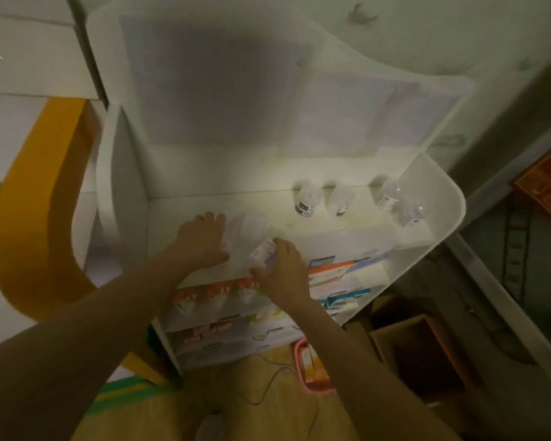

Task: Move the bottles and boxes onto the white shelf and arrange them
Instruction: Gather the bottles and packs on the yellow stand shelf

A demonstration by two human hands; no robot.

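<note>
White shelf (439,198), a tall unit with rounded corners, fills the middle of the view from above, its tiers stepping down toward the viewer. On the lit tier, four clear bottles stand upright with their long axes vertical: two side by side at the far middle (306,198) (341,200), and two more at the far right (387,195) (411,213). Their small labels carry dark print too blurred to read. Lower tiers hold rows of boxes: orange and white ones (218,296) on the left, and blue, orange and white ones (330,270) on the right, none with legible writing. To the left, a broad orange band (29,218) curves down a white surface. On the floor at near right sits an open cardboard box (427,351), its contents too dark to make out, and just left of it a pink basket (303,370) holding orange packets. The left hand (201,240) lies flat on the lit tier, fingers spread and grasping nothing. The right hand (282,268) has its fingers curled around a small bottle (263,251) at the near middle of that tier; the bottle is tilted, its long axis slanting from near left to far right, and its pale label cannot be read.
</note>
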